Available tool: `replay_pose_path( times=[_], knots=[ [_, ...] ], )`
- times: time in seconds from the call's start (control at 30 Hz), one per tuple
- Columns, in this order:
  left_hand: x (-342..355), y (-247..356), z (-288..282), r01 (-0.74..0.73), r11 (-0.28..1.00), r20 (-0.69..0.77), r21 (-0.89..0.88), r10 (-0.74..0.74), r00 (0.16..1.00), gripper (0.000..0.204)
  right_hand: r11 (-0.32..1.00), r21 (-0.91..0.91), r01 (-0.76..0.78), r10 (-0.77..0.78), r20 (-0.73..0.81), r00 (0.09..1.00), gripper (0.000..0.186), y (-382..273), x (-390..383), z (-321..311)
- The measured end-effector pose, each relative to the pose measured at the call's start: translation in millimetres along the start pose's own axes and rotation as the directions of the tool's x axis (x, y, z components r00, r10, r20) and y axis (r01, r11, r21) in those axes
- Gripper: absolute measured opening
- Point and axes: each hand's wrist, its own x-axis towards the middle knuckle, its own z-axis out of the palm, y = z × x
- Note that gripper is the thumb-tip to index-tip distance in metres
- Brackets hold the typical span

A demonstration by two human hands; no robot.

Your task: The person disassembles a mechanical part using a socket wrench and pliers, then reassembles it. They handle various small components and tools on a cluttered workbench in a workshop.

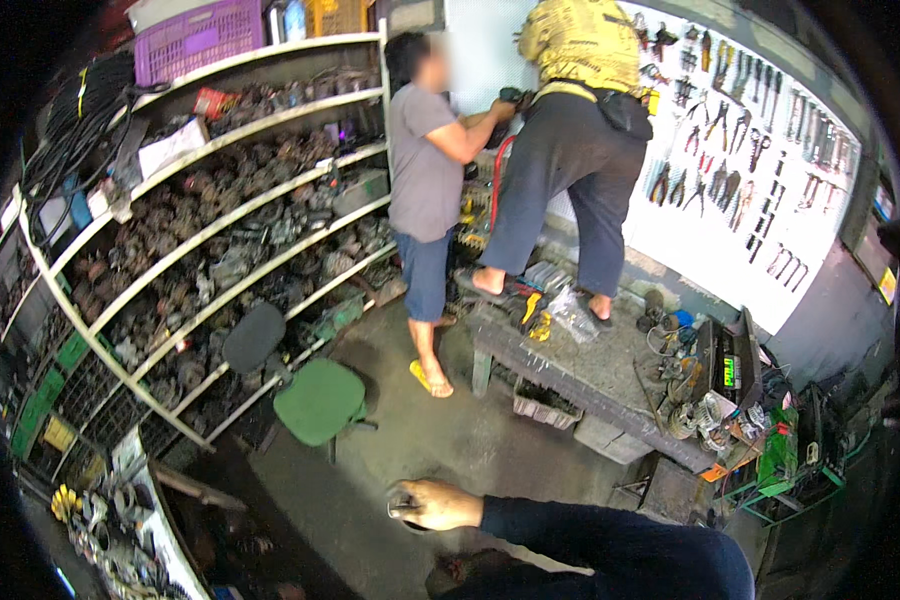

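My right hand (435,505), in a dark sleeve at the lower middle, is closed on a small dark metal object (402,503) that I cannot make out, held above the concrete floor. Beneath my arm a dim brownish shape may be my left hand; it is too shadowed to tell. Beyond my right hand are a green chair (318,400) and a grey workbench (600,375) with tools and parts on it.
A co-worker (420,170) in grey holds a dark power tool; another (580,130) in yellow stands on the bench before a tool pegboard (790,200). Curved-looking shelves (200,280) hold metal parts at left. A cluttered rack (110,510) stands lower left.
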Motion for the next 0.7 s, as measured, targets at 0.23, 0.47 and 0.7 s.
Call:
replay_pose_path(
  times=[0.23, 0.47, 0.7],
  knots=[
    [56, 21, 84, -0.102, 0.995, 0.317, -0.010, 0.100, 0.943, 0.021, 0.946, -0.085, -0.313, 0.281, -0.269, 0.921, 0.041, 30, -60, -61],
    [101, 10, 89, -0.238, 0.971, 0.367, 0.036, 0.208, 0.907, 0.010, 0.873, -0.092, -0.480, 0.464, -0.148, 0.873, 0.044, 56, -109, -29],
    [137, -162, -118, -0.138, 0.482, 0.107, 0.865, 0.091, 0.990, 0.035, 0.895, -0.361, -0.260, 0.329, 0.143, 0.934, 0.032, 66, -105, 31]
  ],
)
